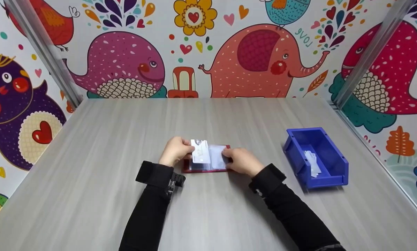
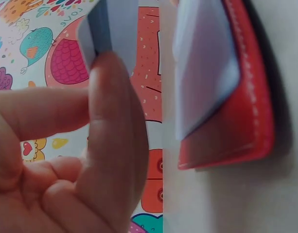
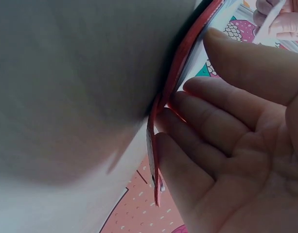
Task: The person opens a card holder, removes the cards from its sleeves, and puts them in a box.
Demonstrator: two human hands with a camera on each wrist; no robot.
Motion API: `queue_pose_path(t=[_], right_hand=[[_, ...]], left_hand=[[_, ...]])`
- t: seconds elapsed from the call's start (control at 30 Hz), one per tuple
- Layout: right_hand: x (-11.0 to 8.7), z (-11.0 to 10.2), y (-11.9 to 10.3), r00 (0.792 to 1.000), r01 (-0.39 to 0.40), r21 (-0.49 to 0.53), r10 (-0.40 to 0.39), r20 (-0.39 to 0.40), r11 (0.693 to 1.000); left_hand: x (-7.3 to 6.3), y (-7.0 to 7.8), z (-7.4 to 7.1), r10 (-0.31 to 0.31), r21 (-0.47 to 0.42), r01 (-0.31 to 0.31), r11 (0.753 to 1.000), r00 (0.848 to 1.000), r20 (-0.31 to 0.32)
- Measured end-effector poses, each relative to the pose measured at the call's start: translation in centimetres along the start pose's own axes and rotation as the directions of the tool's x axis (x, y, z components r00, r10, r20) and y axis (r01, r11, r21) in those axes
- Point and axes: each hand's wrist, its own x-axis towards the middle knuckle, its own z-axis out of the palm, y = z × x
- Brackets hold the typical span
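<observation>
A red card holder [image 1: 213,170] with clear plastic sleeves [image 1: 217,158] lies spread open on the table. My left hand [image 1: 176,150] pinches a white card [image 1: 200,152] between thumb and fingers, raised over the holder's left half. In the left wrist view the card [image 2: 123,29] stands up past the thumb tip, apart from the sleeves. My right hand [image 1: 243,161] holds the holder by its right edge, thumb over the sleeves. The right wrist view has the fingers [image 3: 207,116] against the red cover and its protruding flap [image 3: 153,155].
To the right, a blue open-front bin [image 1: 328,179] stands on the table [image 1: 90,195] with several white items [image 1: 312,163] inside. Patterned panels [image 1: 191,48] with cartoon animals border the table at the back and sides.
</observation>
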Motion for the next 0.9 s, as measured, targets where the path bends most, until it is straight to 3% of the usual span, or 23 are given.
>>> queue_pose_path(t=[0.57, 0.7, 0.9], right_hand=[[-0.2, 0.0, 0.0, 1.0, -0.016, 0.033, 0.016, 0.005, 0.999], [-0.2, 0.0, 0.0, 1.0, -0.027, 0.051, 0.027, 0.007, 0.998], [-0.2, -0.2, 0.4, 1.0, -0.019, 0.084, 0.017, 0.023, 0.996]], left_hand=[[-0.7, 1.5, 0.0, 0.037, -0.067, -0.037, 0.997, 0.999, 0.005], [-1.0, 1.9, 0.3, 0.064, -0.053, -0.064, 0.997, 0.998, 0.0], [-1.4, 2.6, 0.6, 0.108, -0.125, -0.104, 0.987, 0.994, 0.026]])
